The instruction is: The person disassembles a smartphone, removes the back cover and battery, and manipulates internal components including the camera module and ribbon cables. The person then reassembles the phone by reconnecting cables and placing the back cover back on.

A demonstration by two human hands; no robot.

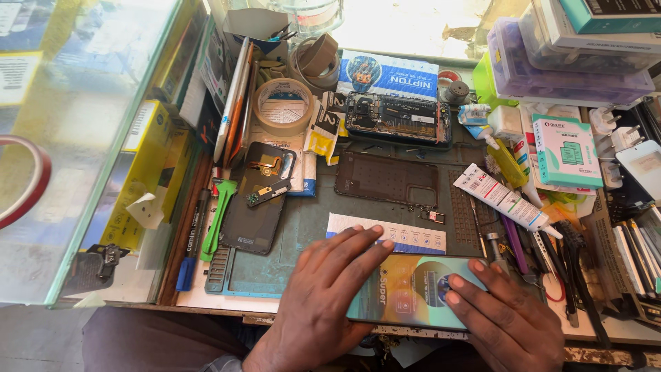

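A phone screen panel (413, 293) with a glossy teal and orange protective film lies at the near edge of the work mat (310, 220). My left hand (330, 296) lies flat on its left part, fingers spread and pointing up-right. My right hand (506, 313) presses its right end with the fingertips. Just beyond lies a white and blue paper strip (406, 236). Farther back are a dark phone back cover (387, 179) and an opened phone (398, 118) with its inner parts exposed.
A dark back panel (255, 200) with small parts, a green pry tool (219, 217) and a blue pen (189, 258) lie left. A tape roll (284, 105) sits behind. A glue tube (506, 200), a teal box (566, 150), tools and plastic boxes crowd the right. A glass case (82, 138) stands left.
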